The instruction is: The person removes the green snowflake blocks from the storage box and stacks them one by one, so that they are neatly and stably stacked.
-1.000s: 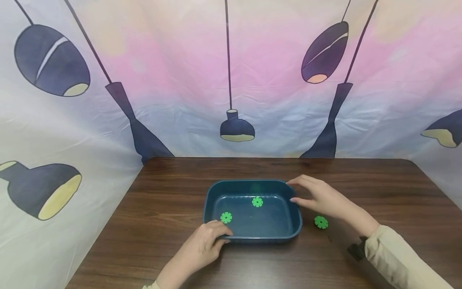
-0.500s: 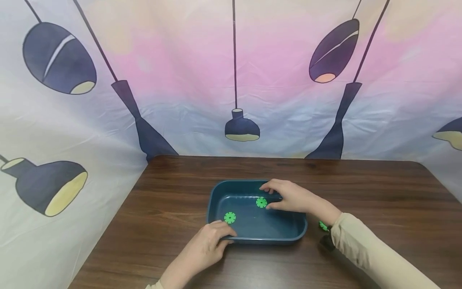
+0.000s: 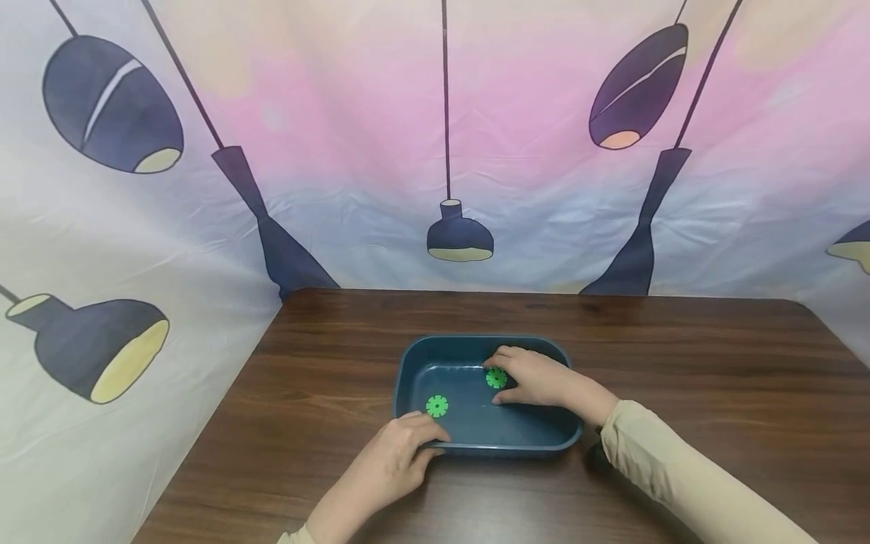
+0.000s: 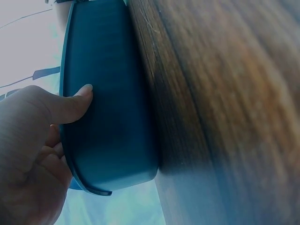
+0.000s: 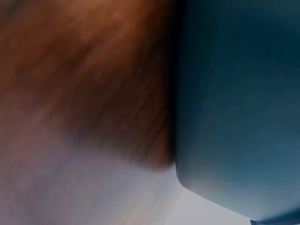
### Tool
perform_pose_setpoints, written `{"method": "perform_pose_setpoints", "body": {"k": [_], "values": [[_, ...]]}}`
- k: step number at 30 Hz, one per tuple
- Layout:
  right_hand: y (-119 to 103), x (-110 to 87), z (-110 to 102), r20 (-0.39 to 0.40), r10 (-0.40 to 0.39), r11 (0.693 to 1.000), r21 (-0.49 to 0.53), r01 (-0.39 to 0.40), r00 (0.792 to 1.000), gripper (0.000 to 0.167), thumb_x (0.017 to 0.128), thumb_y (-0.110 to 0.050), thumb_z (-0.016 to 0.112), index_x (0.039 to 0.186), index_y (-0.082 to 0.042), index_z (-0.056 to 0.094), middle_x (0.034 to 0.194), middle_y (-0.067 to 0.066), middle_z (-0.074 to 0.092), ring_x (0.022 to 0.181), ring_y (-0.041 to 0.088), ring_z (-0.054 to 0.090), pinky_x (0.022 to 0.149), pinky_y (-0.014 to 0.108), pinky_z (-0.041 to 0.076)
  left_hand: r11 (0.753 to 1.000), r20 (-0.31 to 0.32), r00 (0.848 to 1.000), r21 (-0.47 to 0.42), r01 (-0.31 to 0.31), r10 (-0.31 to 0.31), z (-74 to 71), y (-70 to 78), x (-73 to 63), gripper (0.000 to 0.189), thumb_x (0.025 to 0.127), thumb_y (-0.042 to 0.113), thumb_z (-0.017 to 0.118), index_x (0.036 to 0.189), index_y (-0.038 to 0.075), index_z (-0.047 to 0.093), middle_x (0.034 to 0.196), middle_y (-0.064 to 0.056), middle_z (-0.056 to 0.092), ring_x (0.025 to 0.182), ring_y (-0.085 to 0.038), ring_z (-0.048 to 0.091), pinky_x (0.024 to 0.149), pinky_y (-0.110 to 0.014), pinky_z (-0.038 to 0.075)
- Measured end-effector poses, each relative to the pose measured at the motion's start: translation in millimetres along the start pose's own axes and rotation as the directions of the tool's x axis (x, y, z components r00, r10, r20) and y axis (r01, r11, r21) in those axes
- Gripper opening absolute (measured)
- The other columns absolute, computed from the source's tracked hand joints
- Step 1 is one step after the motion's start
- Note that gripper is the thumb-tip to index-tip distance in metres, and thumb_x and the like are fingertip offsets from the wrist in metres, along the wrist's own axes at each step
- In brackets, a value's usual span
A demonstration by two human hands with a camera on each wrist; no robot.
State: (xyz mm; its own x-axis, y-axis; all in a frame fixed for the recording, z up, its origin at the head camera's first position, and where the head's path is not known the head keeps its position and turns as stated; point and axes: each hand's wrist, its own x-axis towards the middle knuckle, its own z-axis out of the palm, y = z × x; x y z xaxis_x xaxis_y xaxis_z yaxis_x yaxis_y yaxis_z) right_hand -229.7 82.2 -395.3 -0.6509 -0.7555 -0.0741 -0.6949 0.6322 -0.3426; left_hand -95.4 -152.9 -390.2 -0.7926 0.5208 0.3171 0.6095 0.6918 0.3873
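A dark teal plastic basin [image 3: 476, 449] sits on the table. My left hand [image 3: 399, 453] grips its near left rim; in the left wrist view the left hand [image 4: 35, 136] has its thumb [image 4: 77, 105] against the outer wall [image 4: 110, 108] and its fingers inside. My right hand [image 3: 537, 378] reaches down into the basin, with thumb and fingers spread apart on either side of a green notched disc [image 3: 497, 378]. Another green notched disc [image 3: 437, 406] lies on the basin floor near the left hand. In the right wrist view the basin's outer wall [image 5: 239, 108] hides the right hand.
The dark wood table [image 3: 306, 363] spreads around the basin. A fabric backdrop [image 3: 381, 151] printed with hanging lamps rises behind its far edge and along the left side. The right sleeve [image 3: 686, 461] crosses the table to the right of the basin.
My right hand has left the basin's right rim, moved left and down into the basin around the far green disc. A third green disc on the table is now hidden behind the right arm.
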Motion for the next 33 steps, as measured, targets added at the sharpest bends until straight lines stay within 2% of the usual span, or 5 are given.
{"method": "perform_pose_setpoints", "body": {"k": [10,14,19,29,33], "values": [[0.8,-0.9,1.1,-0.055,0.023,0.989,0.146,-0.015,0.998,0.042,0.077,-0.022,0.077,0.112,-0.003,0.064,0.099,0.005,0.059,0.090,0.019,0.059,0.075,0.030,0.053,1.000,-0.002,1.000,-0.003,0.007,-0.007,1.1,0.6,2.0,0.018,0.078,0.000,0.071,0.090,0.013,0.069,0.089,0.006,0.068,0.087,-0.008,0.061,0.076,-0.020,0.053],[-0.3,0.5,1.6,-0.032,0.060,0.984,0.169,-0.054,0.998,0.036,0.076,-0.021,0.077,0.107,-0.006,0.065,0.094,0.002,0.058,0.086,0.016,0.057,0.073,0.027,0.051,1.000,-0.009,1.000,-0.003,-0.001,0.001,0.9,1.4,1.3,0.019,0.077,-0.001,0.071,0.090,0.012,0.069,0.090,0.006,0.068,0.087,-0.009,0.061,0.076,-0.020,0.053],[-2.6,2.8,1.4,0.010,0.093,0.979,0.179,-0.093,0.996,0.030,0.079,-0.019,0.075,0.104,-0.008,0.064,0.094,0.002,0.056,0.087,0.016,0.056,0.074,0.027,0.051,1.000,-0.018,1.000,-0.005,-0.002,0.002,-0.4,2.1,0.5,0.019,0.077,-0.002,0.071,0.089,0.013,0.068,0.089,0.006,0.067,0.086,-0.008,0.060,0.075,-0.020,0.052],[-1.4,2.3,5.2,0.024,-0.051,0.987,0.151,0.047,0.998,0.026,0.086,-0.015,0.067,0.110,-0.008,0.060,0.102,0.001,0.055,0.096,0.017,0.054,0.081,0.029,0.050,1.000,-0.023,1.000,-0.009,0.006,-0.006,0.0,0.8,-0.4,0.016,0.078,0.001,0.072,0.089,0.012,0.068,0.088,0.006,0.067,0.086,-0.008,0.061,0.075,-0.020,0.053],[-1.6,0.9,6.3,0.027,-0.084,0.987,0.142,0.079,0.996,0.025,0.088,-0.013,0.064,0.112,-0.007,0.060,0.106,0.003,0.055,0.098,0.017,0.052,0.082,0.032,0.049,1.000,-0.020,1.000,-0.007,0.001,-0.002,-0.6,1.5,-0.4,0.016,0.078,0.000,0.071,0.089,0.011,0.068,0.089,0.005,0.067,0.086,-0.009,0.061,0.075,-0.021,0.053]]}}
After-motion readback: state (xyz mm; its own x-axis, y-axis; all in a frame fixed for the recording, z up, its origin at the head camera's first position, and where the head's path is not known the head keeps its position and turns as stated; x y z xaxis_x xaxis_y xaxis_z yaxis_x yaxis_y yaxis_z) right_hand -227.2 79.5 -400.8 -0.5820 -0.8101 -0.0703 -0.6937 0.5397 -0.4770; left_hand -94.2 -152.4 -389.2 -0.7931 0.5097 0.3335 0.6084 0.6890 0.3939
